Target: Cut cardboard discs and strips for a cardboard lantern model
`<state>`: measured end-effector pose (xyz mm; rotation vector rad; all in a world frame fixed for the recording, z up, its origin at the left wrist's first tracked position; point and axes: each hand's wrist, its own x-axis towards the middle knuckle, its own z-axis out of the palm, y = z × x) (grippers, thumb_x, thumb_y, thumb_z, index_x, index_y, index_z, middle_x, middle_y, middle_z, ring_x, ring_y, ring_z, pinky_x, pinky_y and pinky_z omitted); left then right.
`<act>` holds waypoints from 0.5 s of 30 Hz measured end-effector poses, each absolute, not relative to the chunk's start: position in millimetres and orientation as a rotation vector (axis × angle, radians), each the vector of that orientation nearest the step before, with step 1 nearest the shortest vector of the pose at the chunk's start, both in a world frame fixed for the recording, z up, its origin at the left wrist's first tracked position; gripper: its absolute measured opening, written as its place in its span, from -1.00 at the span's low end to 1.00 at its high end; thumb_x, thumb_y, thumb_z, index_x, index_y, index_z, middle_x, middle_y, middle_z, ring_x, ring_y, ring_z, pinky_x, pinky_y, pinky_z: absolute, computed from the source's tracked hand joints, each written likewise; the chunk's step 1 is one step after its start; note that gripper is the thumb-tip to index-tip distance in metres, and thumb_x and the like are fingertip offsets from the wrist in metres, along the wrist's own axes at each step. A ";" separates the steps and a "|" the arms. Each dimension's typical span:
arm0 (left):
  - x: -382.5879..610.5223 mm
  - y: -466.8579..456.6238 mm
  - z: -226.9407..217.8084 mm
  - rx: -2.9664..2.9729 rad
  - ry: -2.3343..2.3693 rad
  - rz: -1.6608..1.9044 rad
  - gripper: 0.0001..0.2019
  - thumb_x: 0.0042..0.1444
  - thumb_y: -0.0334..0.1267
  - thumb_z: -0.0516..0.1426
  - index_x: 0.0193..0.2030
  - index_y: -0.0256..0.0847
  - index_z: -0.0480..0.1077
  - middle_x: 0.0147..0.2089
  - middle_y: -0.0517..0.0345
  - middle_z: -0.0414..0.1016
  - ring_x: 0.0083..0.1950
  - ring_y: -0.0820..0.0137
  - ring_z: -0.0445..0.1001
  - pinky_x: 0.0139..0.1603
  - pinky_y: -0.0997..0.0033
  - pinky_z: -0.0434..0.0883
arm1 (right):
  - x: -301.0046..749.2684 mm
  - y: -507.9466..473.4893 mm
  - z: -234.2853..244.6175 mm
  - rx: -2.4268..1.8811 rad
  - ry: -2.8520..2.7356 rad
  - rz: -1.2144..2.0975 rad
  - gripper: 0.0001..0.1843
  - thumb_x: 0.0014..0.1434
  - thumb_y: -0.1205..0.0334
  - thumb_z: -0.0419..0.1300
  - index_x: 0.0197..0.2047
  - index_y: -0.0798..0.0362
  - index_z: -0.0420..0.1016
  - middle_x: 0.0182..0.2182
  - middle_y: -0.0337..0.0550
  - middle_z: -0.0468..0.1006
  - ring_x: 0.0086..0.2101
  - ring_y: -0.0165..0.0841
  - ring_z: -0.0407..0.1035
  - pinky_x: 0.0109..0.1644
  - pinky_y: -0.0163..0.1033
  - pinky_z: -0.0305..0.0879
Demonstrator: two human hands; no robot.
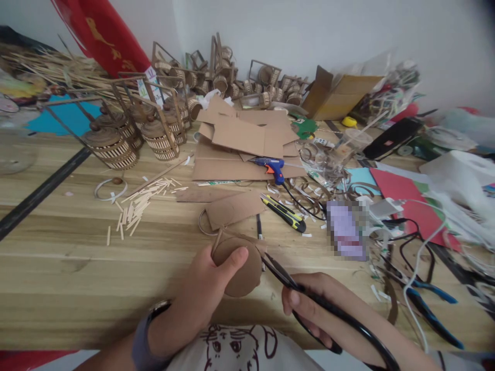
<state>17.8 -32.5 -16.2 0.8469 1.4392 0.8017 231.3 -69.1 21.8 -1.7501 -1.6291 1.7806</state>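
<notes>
My left hand (211, 281) pinches a round brown cardboard piece (242, 278) just above the near edge of the wooden table (69, 268), thumb on top of it. My right hand (320, 309) grips black scissors (294, 286) by their handles; the blades point up-left and meet the right edge of the cardboard piece. A watch sits on my left wrist.
Behind lie a cardboard offcut (234, 208), a yellow-black utility knife (284, 212), a blue glue gun (273, 167), stacked cardboard sheets (243, 141) and scattered wooden sticks (135, 206). Small woven lanterns (112, 147) crowd the back left. Blue pliers (429, 309), cables and coloured paper (410, 201) lie right.
</notes>
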 end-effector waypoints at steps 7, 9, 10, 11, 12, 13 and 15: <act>18.2 -34.6 -16.1 0.987 1.479 0.665 -0.52 -0.06 0.17 0.31 -0.16 -0.19 0.56 -0.19 -0.04 0.69 -0.08 0.02 0.62 -0.08 0.16 0.50 | 226.9 -65.1 17.2 -1.656 -1.647 1.767 -0.16 0.07 -0.68 -0.12 -0.36 0.03 0.31 -0.60 -0.36 0.21 -0.62 -0.50 0.12 -0.58 -0.40 0.07; 19.2 -35.1 -16.0 1.020 1.434 0.656 -0.50 -0.05 0.18 0.29 -0.14 -0.20 0.55 -0.12 -0.06 0.69 -0.04 0.00 0.60 -0.01 0.11 0.47 | 225.2 -64.1 14.9 -1.599 -1.630 1.785 -0.12 0.03 -0.71 -0.13 -0.34 0.03 0.32 -0.61 -0.38 0.20 -0.63 -0.50 0.09 -0.59 -0.40 0.07; 19.8 -35.2 -16.0 1.027 1.407 0.660 -0.50 -0.03 0.18 0.28 -0.13 -0.20 0.54 -0.10 -0.07 0.68 -0.02 0.00 0.60 0.02 0.10 0.45 | 224.5 -63.6 13.5 -1.577 -1.627 1.783 -0.10 0.01 -0.73 -0.15 -0.33 0.03 0.32 -0.62 -0.38 0.19 -0.63 -0.50 0.08 -0.60 -0.39 0.07; 20.4 -35.3 -16.1 1.027 1.386 0.659 -0.51 -0.01 0.18 0.27 -0.13 -0.20 0.54 -0.08 -0.08 0.68 -0.01 -0.01 0.59 0.03 0.08 0.44 | 223.9 -62.9 12.0 -1.555 -1.636 1.776 -0.09 -0.01 -0.74 -0.16 -0.33 0.04 0.32 -0.63 -0.38 0.19 -0.64 -0.50 0.08 -0.60 -0.39 0.07; 20.8 -35.3 -16.2 1.018 1.376 0.656 -0.51 0.00 0.18 0.26 -0.12 -0.21 0.53 -0.08 -0.09 0.68 -0.01 -0.01 0.59 0.03 0.08 0.44 | 223.4 -62.3 10.3 -1.533 -1.655 1.760 -0.08 -0.01 -0.74 -0.18 -0.33 0.04 0.33 -0.63 -0.38 0.19 -0.65 -0.50 0.08 -0.61 -0.38 0.07; 21.2 -35.3 -16.5 1.005 1.378 0.653 -0.50 0.00 0.18 0.26 -0.12 -0.21 0.52 -0.07 -0.10 0.68 0.00 -0.02 0.59 0.02 0.07 0.44 | 223.1 -61.6 8.7 -1.510 -1.681 1.736 -0.07 0.00 -0.74 -0.19 -0.33 0.04 0.33 -0.64 -0.37 0.19 -0.66 -0.49 0.09 -0.61 -0.38 0.07; 21.8 -35.1 -16.5 0.976 1.390 0.651 -0.50 -0.01 0.19 0.28 -0.12 -0.21 0.51 -0.08 -0.10 0.68 -0.01 -0.03 0.59 0.00 0.08 0.44 | 222.9 -60.4 6.0 -1.477 -1.741 1.667 -0.09 0.04 -0.72 -0.22 -0.35 0.04 0.32 -0.63 -0.34 0.22 -0.65 -0.48 0.12 -0.62 -0.38 0.08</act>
